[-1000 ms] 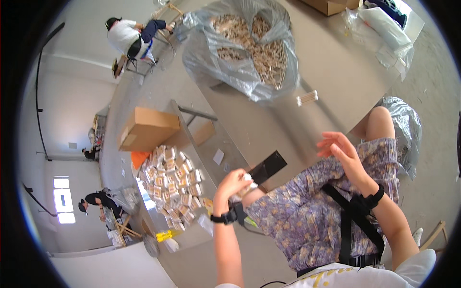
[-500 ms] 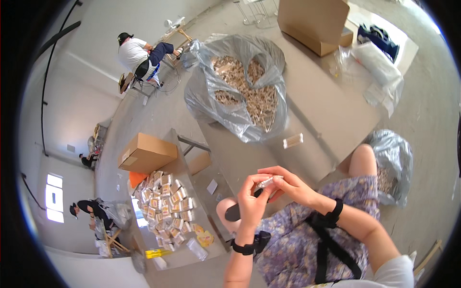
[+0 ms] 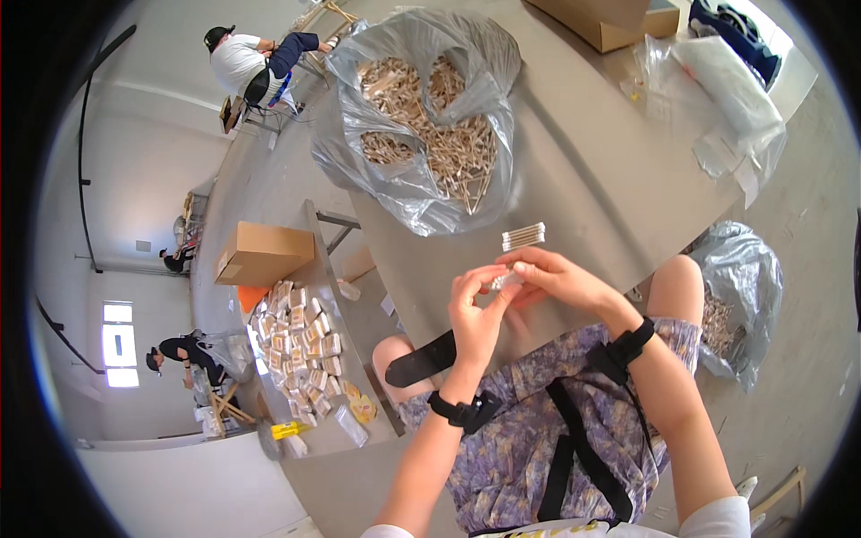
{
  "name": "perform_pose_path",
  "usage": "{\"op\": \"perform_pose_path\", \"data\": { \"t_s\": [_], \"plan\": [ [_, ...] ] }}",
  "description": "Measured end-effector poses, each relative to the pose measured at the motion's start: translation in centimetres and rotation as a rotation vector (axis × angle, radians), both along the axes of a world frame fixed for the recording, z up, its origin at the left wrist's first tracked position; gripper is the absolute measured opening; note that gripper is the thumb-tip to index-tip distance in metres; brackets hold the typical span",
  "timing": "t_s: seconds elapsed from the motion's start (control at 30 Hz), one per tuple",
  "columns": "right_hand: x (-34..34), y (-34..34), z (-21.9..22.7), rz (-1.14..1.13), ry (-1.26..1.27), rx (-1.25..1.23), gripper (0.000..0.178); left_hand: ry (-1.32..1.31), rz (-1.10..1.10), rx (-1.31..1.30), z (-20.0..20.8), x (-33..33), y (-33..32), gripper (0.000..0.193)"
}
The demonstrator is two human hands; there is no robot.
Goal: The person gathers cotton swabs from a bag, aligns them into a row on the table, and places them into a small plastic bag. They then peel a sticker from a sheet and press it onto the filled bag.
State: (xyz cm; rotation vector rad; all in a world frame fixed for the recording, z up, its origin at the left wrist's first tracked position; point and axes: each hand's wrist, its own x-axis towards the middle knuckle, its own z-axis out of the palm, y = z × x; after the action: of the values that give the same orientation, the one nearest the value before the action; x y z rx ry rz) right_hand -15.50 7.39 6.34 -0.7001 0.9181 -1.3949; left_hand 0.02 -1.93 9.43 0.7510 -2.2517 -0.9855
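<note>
Above the near edge of the table, my left hand and my right hand are closed together round a small bundle of cotton swabs. White tips show between the fingers; the rest of the bundle is hidden. Just beyond my fingertips, a short row of cotton swabs lies on the grey-brown table. Farther off stands a large grey plastic bag, its mouth spread wide over a heap of loose cotton swabs.
On a lower table at left are many small swab packs, a cardboard box and a yellow object. Clear plastic bags and a carton lie far right. Another grey bag stands beside my knee. People work at left.
The view has shifted, so the table and bag appear higher in the picture. Both hands still hold the bundle, now closer to the row of swabs on the table.
</note>
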Motion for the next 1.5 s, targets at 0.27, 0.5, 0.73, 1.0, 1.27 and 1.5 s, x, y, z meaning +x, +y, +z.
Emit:
{"op": "perform_pose_path", "data": {
  "t_s": [0.27, 0.5, 0.73, 1.0, 1.27, 1.5],
  "plan": [
    [-0.6, 0.2, -0.6, 0.039, -0.066, 0.112, 0.051, 0.082, 0.035, 0.687, -2.4, -0.2, 0.7, 0.023],
    [-0.1, 0.1, -0.7, 0.047, -0.109, 0.128, 0.046, 0.184, 0.115, 0.672, -3.5, 0.4, 1.6, 0.024],
    [-0.3, -0.3, -2.0, 0.047, -0.139, 0.166, 0.051, 0.203, 0.179, 0.846, -2.9, 0.1, 1.4, 0.028],
    [0.6, -0.3, -1.9, -0.011, -0.117, 0.178, 0.042, 0.228, 0.179, 0.800, -4.3, 0.7, 1.5, 0.025],
    [0.3, -0.2, -1.1, -0.008, -0.080, 0.202, 0.045, 0.297, 0.131, 1.044, -3.8, 1.3, 1.0, 0.029],
    [0.5, -0.2, -2.4, -0.013, -0.044, 0.147, 0.047, 0.229, 0.132, 0.877, -3.8, 1.0, 1.6, 0.033]
  ]
}}
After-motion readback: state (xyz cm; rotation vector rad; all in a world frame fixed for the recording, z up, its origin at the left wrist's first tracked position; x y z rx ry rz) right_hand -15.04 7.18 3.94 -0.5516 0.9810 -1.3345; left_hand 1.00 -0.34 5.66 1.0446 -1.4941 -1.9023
